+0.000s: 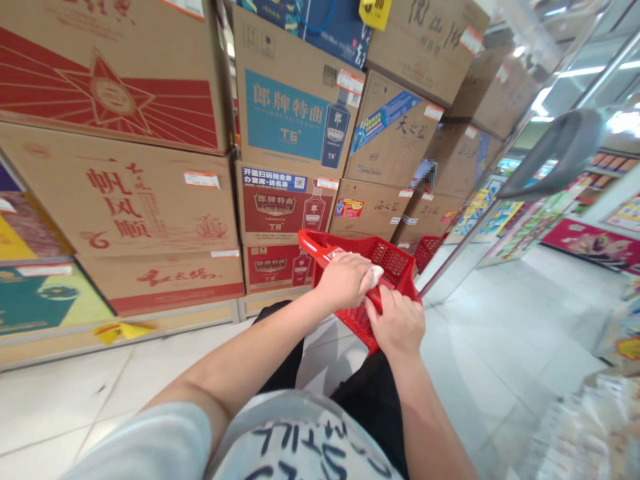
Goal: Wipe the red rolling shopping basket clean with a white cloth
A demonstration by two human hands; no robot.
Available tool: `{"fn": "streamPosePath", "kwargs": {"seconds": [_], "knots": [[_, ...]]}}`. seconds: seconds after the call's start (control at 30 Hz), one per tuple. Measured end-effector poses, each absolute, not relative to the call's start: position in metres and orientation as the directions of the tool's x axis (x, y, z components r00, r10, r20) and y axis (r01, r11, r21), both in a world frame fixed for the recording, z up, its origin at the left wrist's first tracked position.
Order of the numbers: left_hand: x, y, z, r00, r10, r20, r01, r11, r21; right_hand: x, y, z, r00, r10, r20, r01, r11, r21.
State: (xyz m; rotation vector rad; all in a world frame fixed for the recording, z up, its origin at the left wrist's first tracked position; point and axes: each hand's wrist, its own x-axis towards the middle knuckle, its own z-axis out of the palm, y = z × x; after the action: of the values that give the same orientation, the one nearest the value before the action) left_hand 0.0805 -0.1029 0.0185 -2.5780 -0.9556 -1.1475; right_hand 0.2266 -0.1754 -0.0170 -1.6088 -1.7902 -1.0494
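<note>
A red plastic shopping basket (395, 261) is held tilted in front of me, above the floor. My right hand (399, 325) grips its near rim from below. My left hand (346, 280) presses a white cloth (374, 273) against the basket's rim. Both forearms reach forward over my dark trousers and light shirt. A second red basket (428, 251) shows just behind the first.
Stacked cardboard liquor cartons (160, 200) fill the shelving on the left and ahead. A pale tiled aisle floor (500, 333) runs to the right. A grey handle (555, 157) juts in at upper right. Colourful shelves (590, 240) stand far right.
</note>
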Motion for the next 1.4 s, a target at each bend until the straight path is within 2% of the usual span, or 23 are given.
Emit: {"fn": "streamPosePath", "kwargs": {"seconds": [0.1,0.3,0.47,0.67,0.83,1.03,1.23,1.4], "knots": [[0.08,-0.107,0.016,0.56,0.413,0.718,0.552,-0.832,0.049,0.225,-0.178,-0.016,-0.15,0.602,0.784,0.98,-0.015,0.199],[0.078,-0.104,0.014,0.357,0.568,0.742,0.72,-0.673,0.169,0.216,-0.178,-0.014,-0.133,0.606,0.784,0.985,-0.009,0.174],[0.081,-0.109,0.012,0.471,0.482,0.739,0.63,-0.77,0.101,0.209,-0.177,-0.015,-0.109,0.607,0.787,0.987,-0.028,0.158],[0.071,-0.1,0.015,0.334,0.597,0.729,0.727,-0.656,0.204,0.204,-0.18,-0.011,-0.128,0.594,0.794,0.982,-0.036,0.185],[0.071,-0.108,0.011,0.496,0.479,0.724,0.596,-0.794,0.117,0.205,-0.176,-0.012,-0.126,0.597,0.792,0.981,-0.044,0.19],[0.072,-0.101,0.011,0.328,0.602,0.728,0.717,-0.661,0.224,0.208,-0.173,-0.015,-0.146,0.571,0.808,0.978,-0.041,0.206],[0.079,-0.112,0.011,0.499,0.473,0.726,0.588,-0.801,0.118,0.212,-0.177,-0.015,-0.145,0.587,0.796,0.98,-0.028,0.199],[0.074,-0.105,0.011,0.349,0.586,0.732,0.697,-0.684,0.215,0.212,-0.176,-0.018,-0.143,0.568,0.81,0.982,-0.018,0.186]]}}
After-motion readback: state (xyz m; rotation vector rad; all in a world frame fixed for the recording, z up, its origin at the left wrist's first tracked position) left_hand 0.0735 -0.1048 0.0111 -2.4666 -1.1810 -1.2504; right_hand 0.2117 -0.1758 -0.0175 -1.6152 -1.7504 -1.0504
